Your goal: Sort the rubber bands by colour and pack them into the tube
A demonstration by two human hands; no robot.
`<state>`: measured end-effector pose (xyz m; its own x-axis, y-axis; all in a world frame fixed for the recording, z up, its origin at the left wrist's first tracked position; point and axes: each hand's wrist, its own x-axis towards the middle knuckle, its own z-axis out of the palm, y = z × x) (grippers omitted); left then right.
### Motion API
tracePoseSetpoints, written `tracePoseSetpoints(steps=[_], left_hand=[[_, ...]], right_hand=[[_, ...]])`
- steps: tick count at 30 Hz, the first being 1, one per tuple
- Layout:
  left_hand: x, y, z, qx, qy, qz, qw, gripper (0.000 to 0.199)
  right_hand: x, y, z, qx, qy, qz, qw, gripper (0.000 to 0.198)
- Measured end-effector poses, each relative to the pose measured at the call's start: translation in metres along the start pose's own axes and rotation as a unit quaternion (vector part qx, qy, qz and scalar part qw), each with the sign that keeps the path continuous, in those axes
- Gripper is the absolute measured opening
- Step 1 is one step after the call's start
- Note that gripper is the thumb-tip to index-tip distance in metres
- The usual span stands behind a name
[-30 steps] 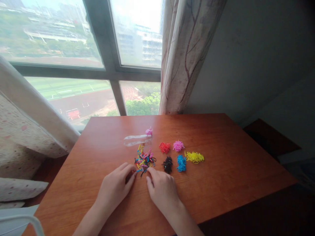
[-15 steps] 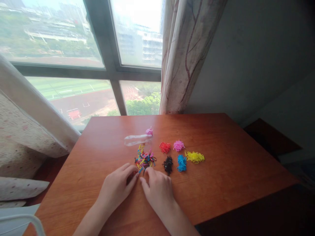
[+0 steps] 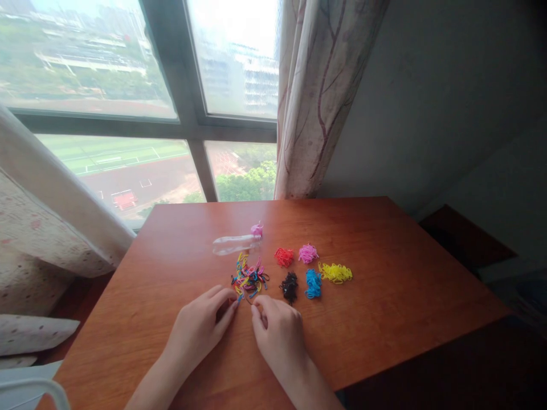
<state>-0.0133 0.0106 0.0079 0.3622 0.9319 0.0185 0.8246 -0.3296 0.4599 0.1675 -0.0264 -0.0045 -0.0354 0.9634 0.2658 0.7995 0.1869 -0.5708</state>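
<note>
My left hand (image 3: 204, 319) rests at the near-left edge of a mixed heap of small coloured rubber bands (image 3: 250, 278). Its thumb and index finger pinch a blue rubber band. Just to the right, my right hand (image 3: 280, 327) has its thumb and index finger closed on a thin dark rubber band (image 3: 249, 302), which sticks out toward the heap. To the right lie sorted piles of one colour each: black bands (image 3: 289, 287), blue bands (image 3: 313, 283), red bands (image 3: 284, 257), pink bands (image 3: 308, 253) and yellow bands (image 3: 336, 273).
Behind the heap lies a clear plastic tube-like container (image 3: 233, 245) with a pink piece (image 3: 257, 229) at its right end. The wooden table (image 3: 384, 250) stands against a window with a curtain (image 3: 325, 102) on either side. A white curved rail (image 3: 38, 387) shows at lower left.
My right hand has drawn slightly right, away from the left, and its fingertips have closed on the dark rubber band. My left hand stays at the heap. The whole view has shifted slightly.
</note>
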Motion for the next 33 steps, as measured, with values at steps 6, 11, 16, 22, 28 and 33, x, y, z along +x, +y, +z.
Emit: tracePoseSetpoints(steps=[6,11,16,22,28,33], left_hand=[[0.001,0.000,0.000,0.005,0.003,-0.001,1.000,0.022],[0.001,0.000,0.001,0.012,0.005,-0.001,1.000,0.022],[0.001,-0.001,0.002,0.013,0.004,-0.005,1.000,0.021],[0.002,-0.001,0.003,0.009,0.003,-0.008,1.000,0.021],[0.002,-0.001,0.002,0.006,0.000,-0.008,1.000,0.021],[0.000,0.000,0.002,0.010,0.000,-0.013,1.000,0.018]], right_hand=[[-0.008,0.031,-0.027,0.037,0.069,0.030,0.996,0.022],[-0.002,0.050,-0.038,0.011,0.086,0.053,0.995,0.024],[0.007,0.053,-0.035,-0.021,0.088,0.061,0.994,0.024],[0.004,0.052,-0.034,-0.026,0.094,0.072,0.993,0.022],[0.000,0.050,-0.038,-0.008,0.095,0.066,0.993,0.021],[-0.005,0.043,-0.036,0.014,0.085,0.043,0.995,0.020]])
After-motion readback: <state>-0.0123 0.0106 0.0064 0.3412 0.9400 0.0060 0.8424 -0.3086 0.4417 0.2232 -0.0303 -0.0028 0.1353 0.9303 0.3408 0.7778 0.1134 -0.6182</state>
